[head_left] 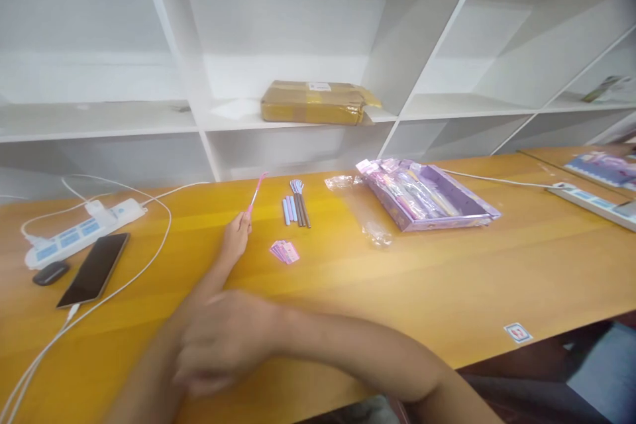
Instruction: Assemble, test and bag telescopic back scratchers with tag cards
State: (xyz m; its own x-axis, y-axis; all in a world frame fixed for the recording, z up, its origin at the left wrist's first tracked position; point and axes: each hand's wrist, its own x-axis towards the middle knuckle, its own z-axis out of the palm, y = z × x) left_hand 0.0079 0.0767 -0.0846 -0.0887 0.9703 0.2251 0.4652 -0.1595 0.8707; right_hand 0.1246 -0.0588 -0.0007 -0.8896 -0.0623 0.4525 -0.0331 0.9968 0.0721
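Note:
My left hand (237,235) is closed around the lower end of a slim pink pen-like stick (257,191), which points up and away over the table. My right hand (223,338) crosses in front of my left forearm, with its fingers curled but blurred by motion. Whether it touches the forearm I cannot tell. Right of my left hand lie several dark pens with striped bluish tops (300,202). Beside them are short pale blue and lilac tubes (289,210). Nearer to me, a few small pink cards (285,252) are fanned out.
A purple box (450,220) holds pens in clear wrappers, with crumpled plastic (377,234) beside it. On the left are a power strip (82,235), a phone (94,270), a black earbud-like case (51,273) and white cables. A taped carton (313,103) sits on the shelf.

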